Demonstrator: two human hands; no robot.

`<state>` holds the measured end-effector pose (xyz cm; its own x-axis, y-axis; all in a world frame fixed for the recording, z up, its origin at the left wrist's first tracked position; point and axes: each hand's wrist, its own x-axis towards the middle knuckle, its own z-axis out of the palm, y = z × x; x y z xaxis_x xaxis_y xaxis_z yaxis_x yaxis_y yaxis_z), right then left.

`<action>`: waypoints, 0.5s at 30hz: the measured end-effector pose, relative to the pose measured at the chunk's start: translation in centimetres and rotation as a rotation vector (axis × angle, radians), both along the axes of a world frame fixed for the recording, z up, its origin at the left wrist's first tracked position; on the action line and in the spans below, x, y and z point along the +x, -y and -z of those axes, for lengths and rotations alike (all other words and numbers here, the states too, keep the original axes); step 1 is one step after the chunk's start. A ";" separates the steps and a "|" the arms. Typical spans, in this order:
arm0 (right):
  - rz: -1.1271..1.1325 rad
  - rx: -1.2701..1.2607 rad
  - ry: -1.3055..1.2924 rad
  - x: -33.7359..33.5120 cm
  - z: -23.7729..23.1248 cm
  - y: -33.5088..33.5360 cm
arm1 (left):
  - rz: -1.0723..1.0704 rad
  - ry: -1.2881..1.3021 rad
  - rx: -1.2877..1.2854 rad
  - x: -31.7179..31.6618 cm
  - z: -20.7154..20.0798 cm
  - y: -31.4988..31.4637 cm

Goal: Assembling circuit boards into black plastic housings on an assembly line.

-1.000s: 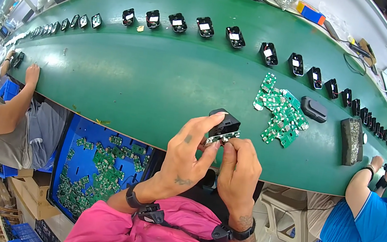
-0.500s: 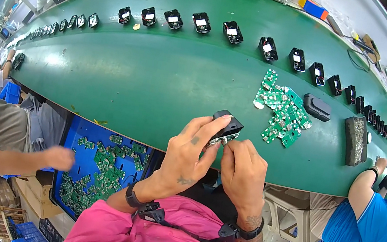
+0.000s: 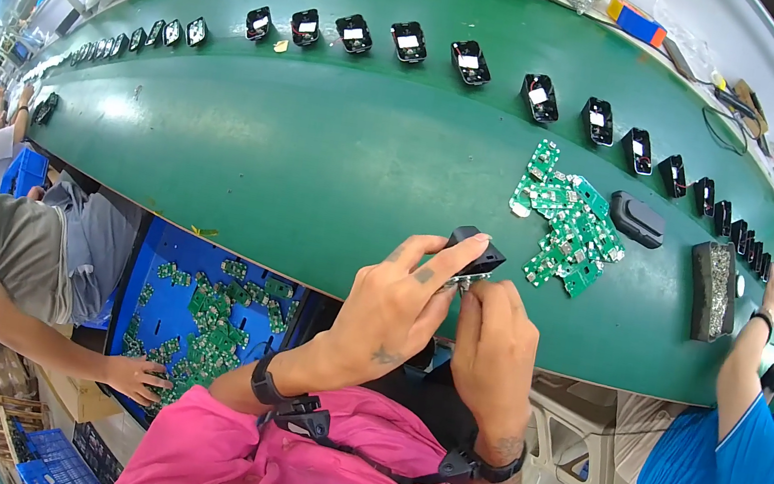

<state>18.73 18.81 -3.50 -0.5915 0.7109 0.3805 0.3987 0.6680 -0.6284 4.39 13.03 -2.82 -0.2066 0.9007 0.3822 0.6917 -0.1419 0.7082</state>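
Observation:
My left hand [image 3: 390, 301] grips a small black plastic housing [image 3: 478, 254] above the bench's near edge, thumb and fingers closed round it. Metal parts or a board edge [image 3: 468, 279] show along the housing's lower side. Against that side, my right hand [image 3: 498, 346] has its fingertips pinched together; whatever they hold is hidden. Beyond my hands, to the right, lies a loose pile of green circuit boards [image 3: 568, 220]. A closed black case [image 3: 637, 219] rests beside the pile.
Open black housings [image 3: 470, 63] stand in a long curved row across the green bench [image 3: 320, 150]. A dark block with a speckled top [image 3: 713, 292] sits at right. Co-workers flank me; one's hand [image 3: 138, 378] is at a blue tray [image 3: 165, 247] of boards.
My hands and the housing have shifted slightly right, still close together. The left co-worker's hand has moved down to the tray's boards. The right co-worker's arm now reaches forward over the bench.

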 end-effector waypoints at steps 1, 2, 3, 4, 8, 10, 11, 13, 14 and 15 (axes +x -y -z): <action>0.050 -0.014 -0.086 -0.1 0.4 0.3 | 0.007 0.038 -0.005 0.3 0.1 -0.1; 0.054 -0.015 -0.086 -0.1 0.8 0.8 | 0.011 0.038 -0.006 0.7 0.1 -0.2; 0.122 -0.020 -0.132 -0.2 1.1 1.2 | -0.007 0.036 0.001 1.1 0.0 -0.3; 0.192 -0.025 -0.177 -0.3 1.4 1.5 | -0.025 0.034 0.009 1.5 0.0 -0.4; 0.242 -0.008 -0.236 0.1 1.8 1.7 | 0.005 0.064 0.040 2.1 0.1 -0.7; 0.222 0.012 -0.219 0.7 1.7 1.4 | 0.022 0.091 0.014 2.2 -0.2 -0.8; 0.193 0.030 -0.204 1.0 1.6 1.2 | 0.027 0.092 0.013 2.2 -0.3 -0.8; 0.173 0.049 -0.179 1.6 1.4 0.8 | 0.050 0.107 -0.010 2.3 -0.5 -1.0; 0.146 0.066 -0.155 1.9 1.3 0.6 | 0.050 0.108 -0.012 2.3 -0.5 -1.0; 0.146 0.064 -0.154 2.1 1.3 0.5 | 0.052 0.107 -0.020 2.4 -0.5 -1.0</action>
